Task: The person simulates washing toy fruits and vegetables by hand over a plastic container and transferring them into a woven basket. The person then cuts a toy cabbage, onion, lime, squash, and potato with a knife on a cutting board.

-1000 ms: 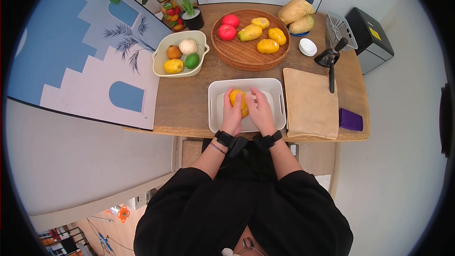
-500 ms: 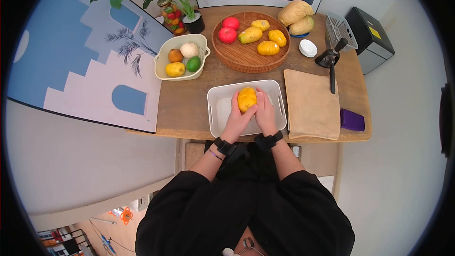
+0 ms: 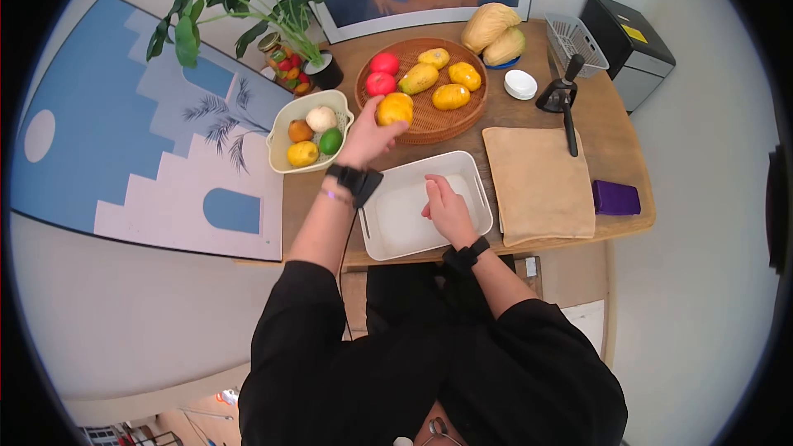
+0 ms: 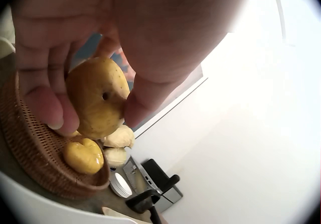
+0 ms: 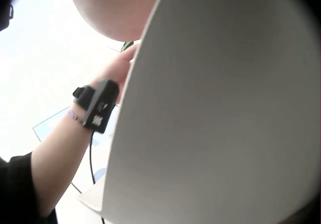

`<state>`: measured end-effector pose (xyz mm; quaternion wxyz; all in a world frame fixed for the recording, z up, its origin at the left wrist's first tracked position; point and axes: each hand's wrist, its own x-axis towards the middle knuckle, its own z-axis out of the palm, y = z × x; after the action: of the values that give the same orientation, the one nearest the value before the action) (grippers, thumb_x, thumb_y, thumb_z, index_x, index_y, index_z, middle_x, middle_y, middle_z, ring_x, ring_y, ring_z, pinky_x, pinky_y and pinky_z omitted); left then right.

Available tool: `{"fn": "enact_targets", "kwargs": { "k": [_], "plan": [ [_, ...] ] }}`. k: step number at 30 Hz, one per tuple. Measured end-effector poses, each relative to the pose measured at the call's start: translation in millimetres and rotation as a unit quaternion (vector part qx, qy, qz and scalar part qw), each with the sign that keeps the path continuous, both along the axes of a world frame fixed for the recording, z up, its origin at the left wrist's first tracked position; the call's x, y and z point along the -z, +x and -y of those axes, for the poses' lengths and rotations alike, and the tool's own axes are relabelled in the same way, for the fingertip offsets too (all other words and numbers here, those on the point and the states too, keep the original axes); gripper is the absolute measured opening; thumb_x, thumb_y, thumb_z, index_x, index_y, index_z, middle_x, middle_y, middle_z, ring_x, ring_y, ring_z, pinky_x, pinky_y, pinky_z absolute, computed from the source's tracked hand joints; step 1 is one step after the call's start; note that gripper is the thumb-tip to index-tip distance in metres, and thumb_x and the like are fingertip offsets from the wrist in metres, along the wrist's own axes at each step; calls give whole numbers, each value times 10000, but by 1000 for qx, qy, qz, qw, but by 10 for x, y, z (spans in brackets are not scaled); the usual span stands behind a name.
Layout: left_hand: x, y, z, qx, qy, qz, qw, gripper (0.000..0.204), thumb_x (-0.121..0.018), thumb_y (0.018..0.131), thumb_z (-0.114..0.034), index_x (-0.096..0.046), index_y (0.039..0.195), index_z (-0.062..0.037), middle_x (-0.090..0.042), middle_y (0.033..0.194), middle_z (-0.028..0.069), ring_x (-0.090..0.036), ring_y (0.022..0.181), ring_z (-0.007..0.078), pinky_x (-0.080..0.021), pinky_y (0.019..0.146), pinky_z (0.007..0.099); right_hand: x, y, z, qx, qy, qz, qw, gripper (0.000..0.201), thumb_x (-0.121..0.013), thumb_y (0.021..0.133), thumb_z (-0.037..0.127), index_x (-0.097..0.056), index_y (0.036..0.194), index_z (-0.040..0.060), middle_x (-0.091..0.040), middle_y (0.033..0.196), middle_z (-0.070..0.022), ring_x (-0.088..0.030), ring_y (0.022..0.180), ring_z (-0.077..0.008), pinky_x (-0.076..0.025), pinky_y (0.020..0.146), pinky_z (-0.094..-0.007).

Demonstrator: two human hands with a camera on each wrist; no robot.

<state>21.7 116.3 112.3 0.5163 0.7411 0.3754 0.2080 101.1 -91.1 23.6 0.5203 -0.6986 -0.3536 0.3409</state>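
Observation:
My left hand (image 3: 369, 136) grips a yellow fruit (image 3: 395, 110) over the near left rim of the round wicker tray (image 3: 438, 134). In the left wrist view fingers and thumb pinch the yellow fruit (image 4: 98, 97) from both sides, a small dark hole on its skin. Two red fruits (image 3: 382, 84) and several yellow ones (image 3: 451, 97) lie in the tray. My right hand (image 3: 448, 211), fingers loosely bent and holding nothing, is over the white bin (image 3: 405, 223). The right wrist view shows mostly the bin's wall (image 5: 210, 108).
A cream basket (image 3: 285, 167) of mixed produce stands left of the tray, with a potted plant (image 3: 324, 73) behind. To the right are a tan cloth (image 3: 538, 186), white bowls (image 3: 520, 84), a black-handled tool (image 3: 558, 97) and a purple item (image 3: 616, 198).
My left hand has carried the yellow fruit from above the white bin up and left to the wicker tray. The right hand has let go of it and stays over the bin.

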Motion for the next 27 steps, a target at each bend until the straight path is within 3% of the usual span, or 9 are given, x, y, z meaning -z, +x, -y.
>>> {"fn": "enact_targets", "kwargs": {
  "k": [2,5,7,8,10,11,14,20,27],
  "plan": [
    [152,307,-436,1,56,-17,998,793,-790,845,-213,-396,1521,-87,-690,875,77,-620,595,120,-515,521,288,-21,3,14,-21,-3,0,1000,426,-430,1071,398,-578,1316,84,-691,690,-148,-718,722,-324,-539,708,-431],
    [288,717,-905,-6,46,-14,999,799,-787,861,-161,-374,1543,-104,-671,951,64,-604,599,82,-506,504,235,27,7,13,-22,16,-13,1000,425,-447,1065,396,-573,1321,82,-696,704,-150,-719,724,-320,-541,709,-426],
    [400,918,-1135,-51,92,-59,993,825,-777,838,-163,-369,1553,-119,-706,1018,141,-706,740,209,-590,651,325,54,7,12,-22,17,-4,1000,425,-453,1064,395,-569,1325,82,-696,708,-152,-719,724,-318,-542,708,-423],
    [543,997,-1251,-45,96,-57,993,825,-777,838,-163,-369,1553,-119,-706,1018,141,-706,740,209,-590,651,325,57,9,12,-29,10,2,1000,424,-458,1062,394,-566,1329,82,-697,711,-154,-719,723,-316,-543,707,-421],
    [551,1094,-1210,-104,334,-104,931,850,-750,815,-187,-352,1563,-115,-695,1136,248,-709,993,375,-576,878,422,22,20,29,-29,7,5,1000,427,-464,1060,396,-562,1331,80,-699,716,-157,-718,723,-322,-544,709,-427],
    [576,1089,-1188,-86,247,-104,959,826,-725,800,-217,-377,1539,-98,-646,1252,292,-612,1196,443,-489,1038,456,17,17,29,-34,5,1,999,427,-467,1059,394,-561,1331,79,-700,719,-161,-718,724,-327,-544,709,-429],
    [921,1066,-1350,-85,298,-145,940,776,-715,815,-227,-403,1512,-85,-664,1238,258,-635,1160,427,-506,1007,465,52,24,16,-42,1,0,999,424,-477,1056,388,-560,1332,77,-702,724,-166,-719,724,-334,-545,710,-429],
    [529,263,-1162,-59,259,-145,953,386,-680,863,-221,-660,1203,-40,-753,1030,169,-724,985,329,-557,892,415,7,4,28,-64,-7,6,998,408,-531,1036,362,-566,1326,78,-706,724,-171,-723,725,-336,-546,696,-429],
    [399,-1319,-1509,-179,322,-307,878,320,-612,858,-192,-685,1132,-43,-714,1010,266,-683,1017,430,-545,889,495,25,-11,-2,-74,-19,13,997,404,-582,1013,314,-569,1339,76,-711,719,-152,-729,716,-274,-537,673,-381]
  ]
}}
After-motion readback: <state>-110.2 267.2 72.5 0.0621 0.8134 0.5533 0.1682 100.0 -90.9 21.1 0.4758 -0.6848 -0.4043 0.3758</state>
